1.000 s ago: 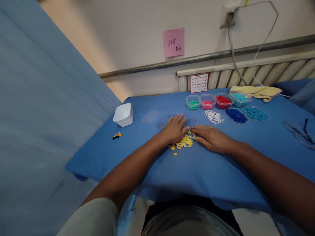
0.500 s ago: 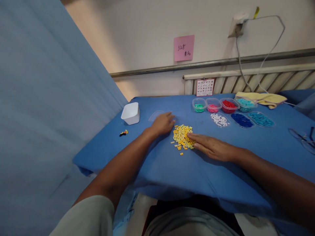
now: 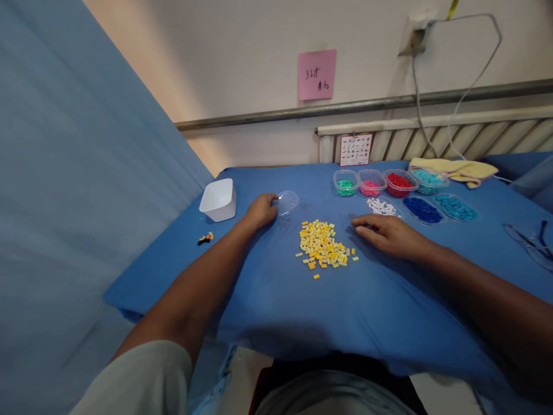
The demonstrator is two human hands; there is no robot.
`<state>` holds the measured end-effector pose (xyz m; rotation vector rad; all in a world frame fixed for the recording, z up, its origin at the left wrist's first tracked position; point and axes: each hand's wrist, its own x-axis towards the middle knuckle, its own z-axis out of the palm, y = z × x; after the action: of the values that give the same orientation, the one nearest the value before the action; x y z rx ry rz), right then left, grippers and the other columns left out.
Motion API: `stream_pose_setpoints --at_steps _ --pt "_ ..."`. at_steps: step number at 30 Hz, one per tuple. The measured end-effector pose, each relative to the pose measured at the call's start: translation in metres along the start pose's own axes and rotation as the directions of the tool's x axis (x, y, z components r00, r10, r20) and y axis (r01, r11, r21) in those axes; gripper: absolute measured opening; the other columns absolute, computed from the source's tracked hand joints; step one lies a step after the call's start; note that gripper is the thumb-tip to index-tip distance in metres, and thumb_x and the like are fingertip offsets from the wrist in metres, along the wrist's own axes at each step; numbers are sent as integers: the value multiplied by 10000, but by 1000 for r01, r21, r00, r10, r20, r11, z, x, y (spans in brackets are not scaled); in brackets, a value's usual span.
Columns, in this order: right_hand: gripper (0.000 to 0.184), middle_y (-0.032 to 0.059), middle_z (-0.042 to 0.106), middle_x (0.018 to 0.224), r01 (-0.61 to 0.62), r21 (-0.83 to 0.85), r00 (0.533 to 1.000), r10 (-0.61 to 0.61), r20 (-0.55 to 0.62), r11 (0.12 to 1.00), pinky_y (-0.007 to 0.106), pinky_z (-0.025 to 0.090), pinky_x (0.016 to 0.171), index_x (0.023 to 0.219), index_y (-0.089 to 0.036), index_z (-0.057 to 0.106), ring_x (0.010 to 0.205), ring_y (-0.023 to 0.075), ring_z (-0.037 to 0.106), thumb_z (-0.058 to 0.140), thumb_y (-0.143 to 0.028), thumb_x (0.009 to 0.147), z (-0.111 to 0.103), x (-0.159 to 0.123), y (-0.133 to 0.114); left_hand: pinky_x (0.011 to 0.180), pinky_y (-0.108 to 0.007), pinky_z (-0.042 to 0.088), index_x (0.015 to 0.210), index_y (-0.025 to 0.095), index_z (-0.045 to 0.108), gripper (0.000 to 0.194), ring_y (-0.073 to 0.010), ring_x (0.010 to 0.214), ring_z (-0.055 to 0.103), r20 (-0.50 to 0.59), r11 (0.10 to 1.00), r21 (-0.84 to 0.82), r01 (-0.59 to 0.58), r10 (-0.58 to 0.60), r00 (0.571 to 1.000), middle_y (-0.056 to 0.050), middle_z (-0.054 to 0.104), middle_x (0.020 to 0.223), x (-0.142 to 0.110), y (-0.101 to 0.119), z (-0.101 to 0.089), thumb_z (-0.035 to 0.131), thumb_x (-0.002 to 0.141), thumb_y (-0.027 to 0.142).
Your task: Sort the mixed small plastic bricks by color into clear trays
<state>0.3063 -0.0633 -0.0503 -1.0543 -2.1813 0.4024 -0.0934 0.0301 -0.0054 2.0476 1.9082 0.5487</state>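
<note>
My left hand (image 3: 262, 211) is at the left edge of a clear shallow plastic lid (image 3: 289, 203) on the blue cloth, its fingers closed on the rim. A loose pile of small yellow and pale-yellow bricks (image 3: 322, 245) lies in the middle, between my two hands. Past the pile on the right hovers or rests my right hand (image 3: 386, 235), fingers stretched out with a gap between thumb and forefinger, holding nothing. Just behind it is a clear lid of white pieces (image 3: 380, 206), partly covered by the hand.
A white square tub (image 3: 218, 202) stands at the left, with a few black, yellow and orange pieces (image 3: 206, 238) before it. Clear tubs hold green (image 3: 345, 185), pink (image 3: 370, 187), red (image 3: 400, 183) and turquoise pieces (image 3: 427, 178). Glasses (image 3: 533, 242) lie far right.
My left hand has moved left, away from the pile, to the clear lid, which now shows more fully. My right hand has drawn back to the right, off the yellow bricks.
</note>
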Motion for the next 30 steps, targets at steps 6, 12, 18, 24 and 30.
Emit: stream_pose_setpoints --at_steps 6,12,18,24,30 --pt "375 176 776 1466 3 -50 968 -15 -250 999 505 716 945 1443 -223 744 1217 322 804 639 -366 1112 12 -4 -6 985 -379 637 1370 105 683 440 -194 1009 763 -18 907 -397 -140 145 989 -155 785 1313 17 51 11 614 938 61" --pt "351 170 741 1530 144 -274 941 -217 -260 951 545 689 1033 1445 -261 732 1327 345 767 681 -240 1098 -10 -13 -17 887 -334 610 1141 142 767 260 -156 925 737 235 698 -698 -159 433 870 -93 815 1111 3 105 35 738 889 86" --pt "257 99 843 1317 268 -288 950 -302 -82 919 511 676 991 1299 -287 790 1131 299 817 675 -188 1091 -22 -21 -26 838 -333 553 1067 131 766 203 -121 792 664 324 548 -836 -42 553 768 -48 770 975 3 118 55 832 881 181" --pt "352 96 844 1339 433 -366 888 -458 21 823 498 628 1046 1371 -229 750 1237 309 772 735 -99 1044 -21 -17 -29 658 -263 452 1075 126 790 211 -104 699 648 340 551 -834 20 487 805 -62 785 972 9 113 58 835 877 182" --pt "275 109 856 1225 420 -451 892 -451 44 787 473 614 996 1337 -187 743 1146 289 760 697 -99 1080 -16 -10 -27 854 -330 584 1249 137 774 276 -172 925 753 251 681 -721 -125 426 869 -130 823 1201 19 113 68 740 981 192"
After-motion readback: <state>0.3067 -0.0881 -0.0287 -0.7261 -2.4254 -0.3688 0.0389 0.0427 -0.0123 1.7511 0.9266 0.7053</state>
